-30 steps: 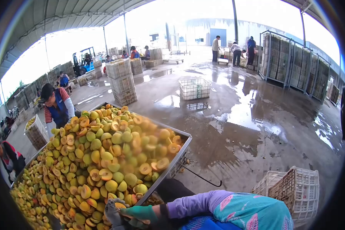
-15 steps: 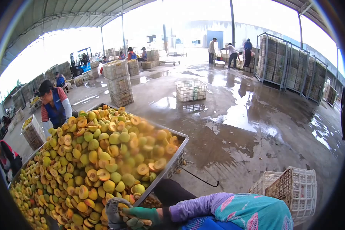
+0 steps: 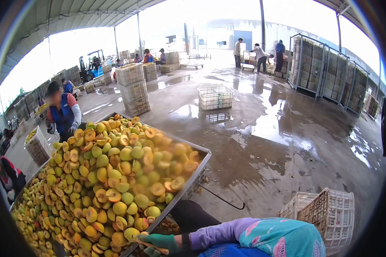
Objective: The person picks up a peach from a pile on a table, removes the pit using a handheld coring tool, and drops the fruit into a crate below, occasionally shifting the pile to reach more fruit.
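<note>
My right hand [image 3: 161,243], in a green and grey glove with a purple sleeve behind it, is closed around a wooden-handled tool [image 3: 155,246]. The tool's working end cannot be made out. Close to its tip is a yellow peach half [image 3: 131,234], at the near edge of a big heap of halved peaches [image 3: 103,184]. The heap fills a metal-rimmed bin [image 3: 185,183], many halves showing orange cut faces and pit hollows. My left hand is out of view.
Across the bin a person in a blue vest [image 3: 65,112] stands beside a crate [image 3: 37,147]. Plastic crates [image 3: 330,214] lean at my right. A crate [image 3: 215,98] sits on wet concrete, near a crate stack [image 3: 134,90]. A bent metal rod [image 3: 225,201] juts from the bin.
My grey-gloved left hand has left the view from beside my right hand; a peach half now shows there. The person across the bin has straightened up and drawn their hands back.
</note>
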The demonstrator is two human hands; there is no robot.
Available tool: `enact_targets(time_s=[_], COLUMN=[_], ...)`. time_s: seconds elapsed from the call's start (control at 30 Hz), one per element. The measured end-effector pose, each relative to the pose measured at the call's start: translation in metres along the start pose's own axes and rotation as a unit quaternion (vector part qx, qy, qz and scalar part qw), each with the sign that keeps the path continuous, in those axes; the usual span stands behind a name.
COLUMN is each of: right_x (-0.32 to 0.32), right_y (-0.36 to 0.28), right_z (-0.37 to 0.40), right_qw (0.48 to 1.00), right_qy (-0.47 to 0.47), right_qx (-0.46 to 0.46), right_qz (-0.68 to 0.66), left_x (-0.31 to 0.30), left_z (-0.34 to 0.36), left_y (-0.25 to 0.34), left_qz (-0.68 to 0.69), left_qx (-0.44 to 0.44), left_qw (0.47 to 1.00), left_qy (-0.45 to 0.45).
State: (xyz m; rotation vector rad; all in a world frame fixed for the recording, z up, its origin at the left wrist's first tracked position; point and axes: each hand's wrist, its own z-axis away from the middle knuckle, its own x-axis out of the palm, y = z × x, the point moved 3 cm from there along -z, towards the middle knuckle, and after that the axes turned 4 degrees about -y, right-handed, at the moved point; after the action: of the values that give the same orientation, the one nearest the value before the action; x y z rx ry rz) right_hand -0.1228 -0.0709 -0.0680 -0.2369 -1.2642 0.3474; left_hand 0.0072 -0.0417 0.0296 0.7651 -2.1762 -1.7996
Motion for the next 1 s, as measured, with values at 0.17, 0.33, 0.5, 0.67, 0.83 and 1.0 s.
enact_targets(time_s=[0.17, 0.33, 0.5, 0.67, 0.83, 1.0], right_x=[-0.01, -0.001, -0.005, 0.017, 0.038, 0.017], right_y=[0.0, -0.005, -0.002, 0.006, 0.004, -0.003], right_z=[-0.004, 0.002, 0.001, 0.005, 0.012, -0.007], right_qw=[0.999, 0.996, 0.995, 0.984, 0.982, 0.998], right_qy=[0.045, 0.072, 0.066, 0.13, 0.114, 0.012], right_qx=[0.007, 0.001, -0.025, 0.03, 0.042, -0.06], right_qz=[0.028, 0.057, 0.066, 0.117, 0.142, 0.032], left_x=[-0.001, 0.002, 0.002, -0.003, -0.026, -0.123], left_z=[-0.002, -0.002, -0.003, 0.003, 0.013, 0.064], left_y=[-0.003, -0.002, -0.002, -0.001, -0.001, -0.014], left_qz=[0.004, 0.012, 0.015, 0.008, -0.003, -0.05], left_qx=[-0.01, -0.007, -0.006, -0.002, -0.012, -0.058], left_qw=[1.0, 0.999, 0.999, 0.999, 1.0, 0.98], left_qy=[-0.012, -0.034, -0.042, -0.032, 0.027, 0.183])
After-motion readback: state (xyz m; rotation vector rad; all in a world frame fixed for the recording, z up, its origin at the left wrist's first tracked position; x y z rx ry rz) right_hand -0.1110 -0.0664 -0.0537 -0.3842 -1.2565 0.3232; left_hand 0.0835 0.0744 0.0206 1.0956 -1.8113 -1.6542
